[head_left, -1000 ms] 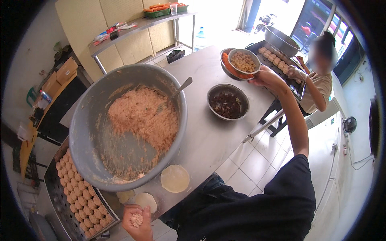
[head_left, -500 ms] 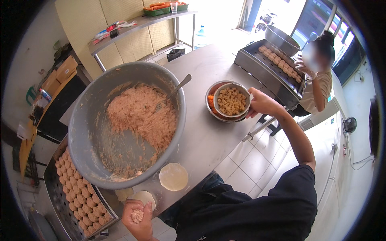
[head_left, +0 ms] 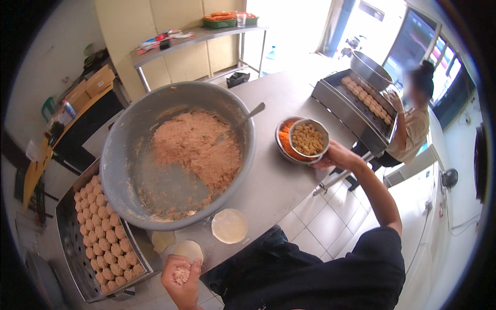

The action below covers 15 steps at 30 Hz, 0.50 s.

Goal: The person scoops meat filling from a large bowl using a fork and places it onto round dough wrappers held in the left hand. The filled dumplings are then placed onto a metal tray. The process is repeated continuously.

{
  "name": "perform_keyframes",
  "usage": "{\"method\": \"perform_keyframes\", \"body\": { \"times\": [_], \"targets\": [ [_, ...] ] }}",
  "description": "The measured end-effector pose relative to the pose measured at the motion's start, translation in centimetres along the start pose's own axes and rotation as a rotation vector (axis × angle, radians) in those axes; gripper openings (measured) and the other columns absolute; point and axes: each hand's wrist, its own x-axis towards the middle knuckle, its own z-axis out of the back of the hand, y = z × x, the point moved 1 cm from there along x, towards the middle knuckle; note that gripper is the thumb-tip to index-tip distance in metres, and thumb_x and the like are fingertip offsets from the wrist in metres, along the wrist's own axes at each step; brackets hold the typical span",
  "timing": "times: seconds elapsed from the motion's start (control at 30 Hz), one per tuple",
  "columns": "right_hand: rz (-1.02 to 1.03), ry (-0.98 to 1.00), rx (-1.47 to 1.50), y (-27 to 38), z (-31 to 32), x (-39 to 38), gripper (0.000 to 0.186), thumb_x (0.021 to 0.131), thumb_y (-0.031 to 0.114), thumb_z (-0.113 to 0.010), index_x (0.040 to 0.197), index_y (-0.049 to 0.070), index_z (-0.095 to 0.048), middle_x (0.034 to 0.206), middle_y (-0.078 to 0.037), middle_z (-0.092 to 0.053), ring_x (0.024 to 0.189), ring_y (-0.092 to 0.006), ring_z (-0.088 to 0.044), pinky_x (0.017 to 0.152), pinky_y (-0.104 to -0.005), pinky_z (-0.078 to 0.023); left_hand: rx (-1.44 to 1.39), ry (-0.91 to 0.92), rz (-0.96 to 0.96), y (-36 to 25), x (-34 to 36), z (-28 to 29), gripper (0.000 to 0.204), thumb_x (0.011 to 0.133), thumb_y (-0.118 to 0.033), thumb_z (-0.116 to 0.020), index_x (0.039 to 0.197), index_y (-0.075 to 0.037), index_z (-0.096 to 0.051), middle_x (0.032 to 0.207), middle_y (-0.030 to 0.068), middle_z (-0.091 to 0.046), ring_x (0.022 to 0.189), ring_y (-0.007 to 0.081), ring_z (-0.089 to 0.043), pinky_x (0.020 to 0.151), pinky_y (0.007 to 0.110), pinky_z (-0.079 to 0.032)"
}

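My left hand (head_left: 182, 287) is closed around a lump of pale minced meat (head_left: 181, 276), which shows between thumb and fingers above the table's near edge. Round dough wrappers (head_left: 230, 226) lie close to it, one partly behind the hand. My right hand (head_left: 338, 156) reaches out and grips the rim of a small metal bowl (head_left: 327, 137) of tan cubes. That bowl sits tilted over the right side of a larger metal bowl (head_left: 285, 154) holding orange shreds. A big grey basin (head_left: 108, 170) of pink meat mixture (head_left: 194, 144) stands between my hands, a fork (head_left: 252, 112) stuck in it.
On the left, a metal steamer tray (head_left: 66, 227) carries rows of meat dumplings. Another steamer tray (head_left: 330, 93) stands far right, where a co-worker (head_left: 413, 124) handles dumplings beside a large metal bowl (head_left: 369, 70). A side table (head_left: 206, 35) holds green trays of carrots (head_left: 219, 20).
My right hand has shifted the small bowl to the right over the larger one, uncovering more orange shreds. The left hand keeps its hold on the meat. The whole view has swung slightly.
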Motion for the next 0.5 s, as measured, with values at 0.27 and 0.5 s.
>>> {"method": "perform_keyframes", "body": {
  "times": [0.27,0.5],
  "targets": [
    [0.344,0.083,-0.002,2.8,0.3,0.5,0.031,0.108,0.022,-0.064,0.134,0.005,-0.064,0.107,-0.005,-0.073,0.071,-0.0087,-0.068,0.062,-0.0245,-0.056,-0.106,0.036,0.064,-0.1,-0.5,1.5,0.027,0.084,-0.002,-0.089,0.088,0.0,-0.063,0.083,0.0091,-0.062,0.076,0.0191,-0.06,0.073,0.031,-0.049],
    [0.498,0.08,-0.245,18.8,-5.3,2.1,0.031,0.109,0.021,-0.063,0.135,0.004,-0.063,0.104,-0.004,-0.072,0.07,-0.006,-0.066,0.06,-0.0217,-0.056,-0.226,-0.055,-0.089,0.4,-2.0,3.7,0.025,0.094,-0.012,-0.086,0.09,-0.002,-0.063,0.087,0.0057,-0.064,0.079,0.0147,-0.06,0.072,0.032,-0.048]
  ]
}}
